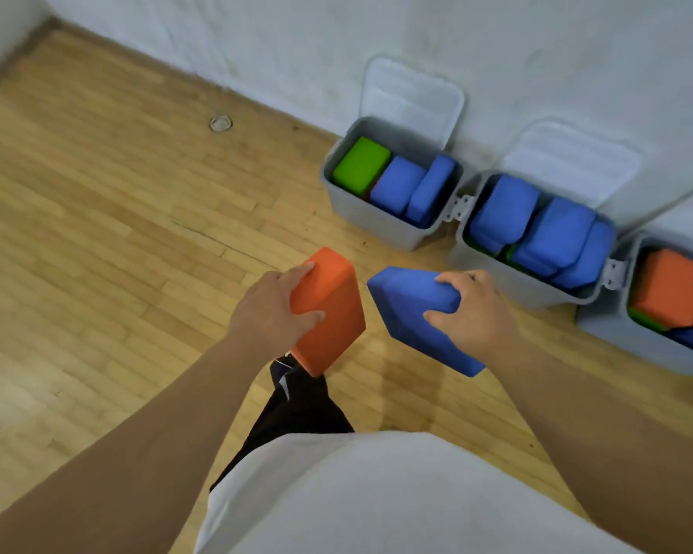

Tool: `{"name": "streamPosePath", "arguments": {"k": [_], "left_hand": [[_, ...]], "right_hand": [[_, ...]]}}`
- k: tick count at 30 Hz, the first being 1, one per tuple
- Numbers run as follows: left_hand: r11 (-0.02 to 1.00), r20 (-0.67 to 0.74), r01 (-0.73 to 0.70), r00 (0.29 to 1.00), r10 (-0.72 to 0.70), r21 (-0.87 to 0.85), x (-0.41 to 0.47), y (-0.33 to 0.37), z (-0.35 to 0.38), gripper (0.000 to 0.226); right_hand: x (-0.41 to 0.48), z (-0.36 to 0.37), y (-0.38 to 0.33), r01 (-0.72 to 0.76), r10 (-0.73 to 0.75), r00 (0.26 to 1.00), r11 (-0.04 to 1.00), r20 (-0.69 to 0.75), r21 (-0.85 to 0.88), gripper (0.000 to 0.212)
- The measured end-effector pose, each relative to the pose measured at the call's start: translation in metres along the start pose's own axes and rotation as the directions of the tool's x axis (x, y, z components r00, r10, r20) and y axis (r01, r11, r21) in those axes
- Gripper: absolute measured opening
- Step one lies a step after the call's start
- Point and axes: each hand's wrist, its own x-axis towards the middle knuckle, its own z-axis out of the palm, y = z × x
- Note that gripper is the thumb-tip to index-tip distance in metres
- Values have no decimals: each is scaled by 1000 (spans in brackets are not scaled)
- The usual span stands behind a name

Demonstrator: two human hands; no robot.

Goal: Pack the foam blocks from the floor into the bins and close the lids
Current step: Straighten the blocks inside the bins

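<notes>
My left hand [271,309] grips an orange foam block [331,313] in the air above the wooden floor. Beside it, my right hand [471,309] grips a blue foam block [411,313]. Three grey bins stand along the white wall with their lids up. The left bin [371,217] holds a green block [361,165] and two blue blocks. Several blue blocks fill the middle bin [509,279]. The right bin [621,337], partly cut off by the frame edge, holds an orange block [671,289] over green and blue ones. Both hands are short of the bins.
The white wall [257,46] runs behind the bins, and the open lids [411,94] lean against it. A small round metal fitting [220,123] sits in the wooden floor [97,217] at the left. My own leg and shoe [297,397] are below the blocks.
</notes>
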Motion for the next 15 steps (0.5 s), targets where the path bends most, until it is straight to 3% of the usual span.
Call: {"name": "streamPosePath", "arguments": {"k": [8, 15], "left_hand": [[991, 61, -134, 989, 135, -8, 137, -30, -99, 79], [978, 73, -209, 975, 209, -12, 241, -14, -142, 80]], "right_hand": [[86, -2, -100, -192, 206, 971, 975, -123, 115, 61], [151, -20, -137, -225, 257, 953, 955, -162, 193, 63]]}}
